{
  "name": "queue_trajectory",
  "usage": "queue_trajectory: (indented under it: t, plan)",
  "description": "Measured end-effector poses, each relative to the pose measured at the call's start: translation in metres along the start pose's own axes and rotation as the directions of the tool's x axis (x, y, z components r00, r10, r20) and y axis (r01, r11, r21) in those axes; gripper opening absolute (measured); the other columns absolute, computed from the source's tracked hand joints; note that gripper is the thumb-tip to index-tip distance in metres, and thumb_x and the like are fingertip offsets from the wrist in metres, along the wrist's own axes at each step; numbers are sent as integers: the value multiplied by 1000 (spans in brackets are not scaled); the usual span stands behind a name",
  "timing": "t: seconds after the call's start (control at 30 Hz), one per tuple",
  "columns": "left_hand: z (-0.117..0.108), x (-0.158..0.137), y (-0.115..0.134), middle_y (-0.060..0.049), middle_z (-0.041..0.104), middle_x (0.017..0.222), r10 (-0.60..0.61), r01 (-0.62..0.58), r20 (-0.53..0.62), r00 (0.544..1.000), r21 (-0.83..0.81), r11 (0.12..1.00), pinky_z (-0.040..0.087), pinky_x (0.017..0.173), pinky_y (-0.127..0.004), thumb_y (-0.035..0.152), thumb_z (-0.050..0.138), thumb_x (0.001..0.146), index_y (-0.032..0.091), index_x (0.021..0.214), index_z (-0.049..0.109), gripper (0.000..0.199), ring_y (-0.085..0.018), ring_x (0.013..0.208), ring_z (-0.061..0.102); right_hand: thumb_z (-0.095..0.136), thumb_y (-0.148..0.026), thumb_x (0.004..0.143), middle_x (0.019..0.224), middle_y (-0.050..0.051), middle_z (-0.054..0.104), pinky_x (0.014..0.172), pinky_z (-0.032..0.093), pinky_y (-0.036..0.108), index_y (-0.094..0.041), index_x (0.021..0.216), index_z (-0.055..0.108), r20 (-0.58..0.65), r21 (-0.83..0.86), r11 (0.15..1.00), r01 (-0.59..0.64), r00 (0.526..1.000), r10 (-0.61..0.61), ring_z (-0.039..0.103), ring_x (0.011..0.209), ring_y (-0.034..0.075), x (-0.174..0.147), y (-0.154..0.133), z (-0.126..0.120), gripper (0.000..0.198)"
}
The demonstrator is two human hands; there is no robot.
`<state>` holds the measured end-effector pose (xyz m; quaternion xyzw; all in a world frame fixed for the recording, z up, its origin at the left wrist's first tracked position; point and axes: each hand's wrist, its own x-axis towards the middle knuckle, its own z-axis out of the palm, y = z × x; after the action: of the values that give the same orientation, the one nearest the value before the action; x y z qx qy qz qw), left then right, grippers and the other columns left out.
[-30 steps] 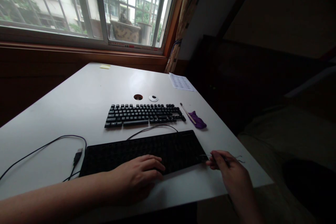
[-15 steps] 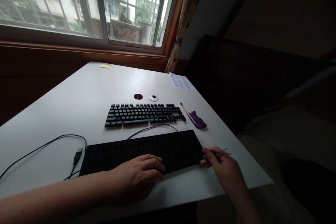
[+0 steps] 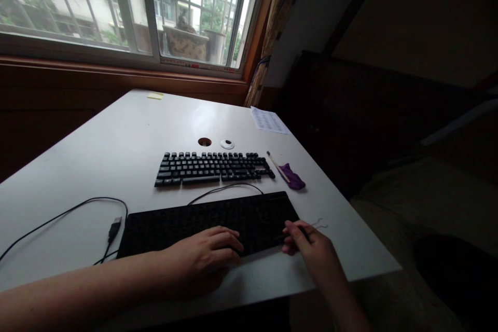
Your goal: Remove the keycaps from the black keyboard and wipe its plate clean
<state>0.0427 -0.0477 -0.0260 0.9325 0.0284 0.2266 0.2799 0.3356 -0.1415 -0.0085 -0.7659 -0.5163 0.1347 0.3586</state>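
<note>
A black keyboard base (image 3: 202, 225) lies along the near part of the white desk, and its surface is too dark to tell details. My left hand (image 3: 216, 251) rests over its front edge, palm down, fingers bent loosely and spread, holding nothing visible. At the base's right end my right hand (image 3: 307, 244) is closed in a pinch on a slim dark keycap puller (image 3: 303, 231). Two thin bent wires stick out of it behind the fingers, and its other end points left over the base. Beyond the base, black keycaps (image 3: 210, 168) stand in rows in keyboard order.
A wooden-handled brush (image 3: 278, 167) leans on a purple cloth (image 3: 292, 176). The USB plug (image 3: 114, 229) and its black cable lie left of the base. Further back are a cable hole (image 3: 204, 142), its white ring cover (image 3: 227, 143), a printed sheet (image 3: 269, 120) and a yellow note (image 3: 155, 96).
My right hand has moved left with the keycap puller, further in over the base's right end. My left hand has stayed nearly in place.
</note>
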Motion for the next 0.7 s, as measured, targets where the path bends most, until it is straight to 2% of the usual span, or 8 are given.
queue_trajectory:
  t: [0.03,0.1,0.17,0.3,0.47,0.57,0.7]
  plan:
    - [0,0,1,-12,65,126,-1,1,0,1000,-3,1000,52,109,-42,5,57,86,18,120,60,37,-28,130,56,51,-68,92,69,6,75,63,55,35,-24,76,71,-33,-25,999,33,999,-34,73,64,26,-2,-2,-2,51]
    - [-1,0,1,-12,65,126,0,0,-3,1000,-13,1000,52,109,-42,5,58,86,19,121,60,38,-28,131,55,51,-67,93,76,7,77,73,55,37,-24,82,74,-193,-115,989,95,974,-116,75,76,28,-5,-3,-14,49]
    - [-1,0,1,-12,65,127,-1,1,0,1000,-14,1000,53,109,-41,5,59,85,19,120,60,38,-28,132,54,53,-64,93,77,7,78,75,55,37,-24,89,74,-278,-117,993,30,959,-62,75,76,27,-5,0,-30,45]
    - [-2,0,1,-12,66,125,-7,7,4,1000,-5,1000,53,108,-41,5,58,87,19,118,61,35,-28,130,55,60,-68,87,72,4,77,65,56,34,-24,95,67,-228,-20,994,-110,968,102,75,65,25,-2,11,-46,45]
    - [-4,2,4,-12,66,125,-5,5,12,1000,0,1000,54,106,-42,5,57,86,18,118,61,35,-29,128,57,52,-70,90,66,4,76,63,56,35,-26,91,63,-109,15,987,-162,981,163,74,62,26,0,24,-33,45]
    - [-3,1,3,-12,66,124,-7,7,7,1000,-1,1000,54,107,-42,4,57,86,19,118,61,35,-28,128,56,53,-70,90,65,5,76,62,56,36,-25,92,63,-162,25,984,-177,971,179,75,63,28,0,26,-32,46]
    - [-1,0,1,-12,65,126,-6,6,1,1000,-8,1000,53,109,-42,4,59,85,19,120,60,38,-28,130,55,64,-70,81,62,5,75,58,54,35,-24,89,64,-228,0,981,-192,955,187,74,61,29,3,23,-38,47]
